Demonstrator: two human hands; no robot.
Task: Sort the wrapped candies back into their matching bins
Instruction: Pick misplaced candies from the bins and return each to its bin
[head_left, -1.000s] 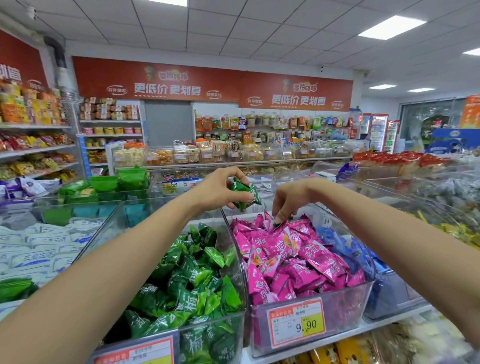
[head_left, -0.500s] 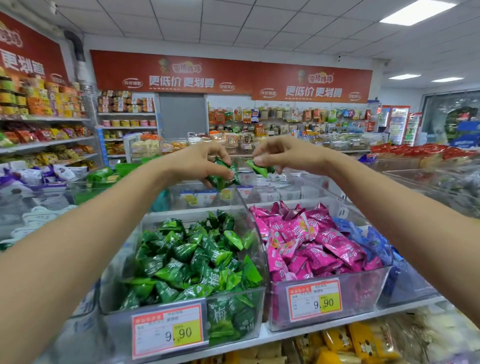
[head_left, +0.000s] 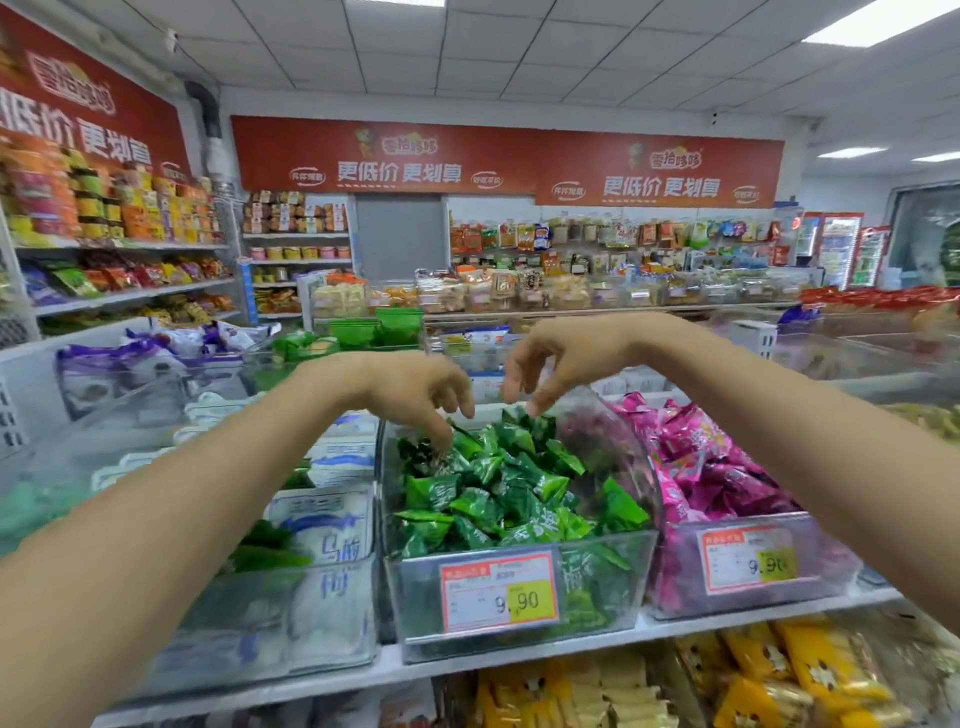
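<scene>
Green foil-wrapped candies that were pinched in both hands half a second ago are no longer held: both hands have dropped over the clear plastic bin (head_left: 519, 592) of green wrapped candies (head_left: 498, 493) at the centre of the shelf, and the fingers are now spread and empty. The left hand (head_left: 410, 395) points downward with its fingertips touching the heap near the bin's back left corner. The right hand (head_left: 561, 358) hangs loose and open just above the back of the same heap, its fingers curled but gripping nothing. The green pieces lie piled in their bin behind a red and white price tag with a yellow patch (head_left: 501, 592) reading 9.90.

Immediately to the right stands a second clear bin (head_left: 753, 577) filled with pink wrapped candies (head_left: 701, 462), carrying its own price label (head_left: 748, 564). To the left, a clear bin (head_left: 311, 623) holds white packets printed in blue (head_left: 332, 525), with a few green wrappers among them. Yellow packaged snacks (head_left: 779, 680) fill the lower shelf beneath the bins.

Behind the display, wall shelves (head_left: 130, 296) on the left carry assorted snack bags, further bins of packaged goods run across the middle of the shop, and long red banners with white lettering (head_left: 504, 161) span the back wall under a tiled ceiling.
</scene>
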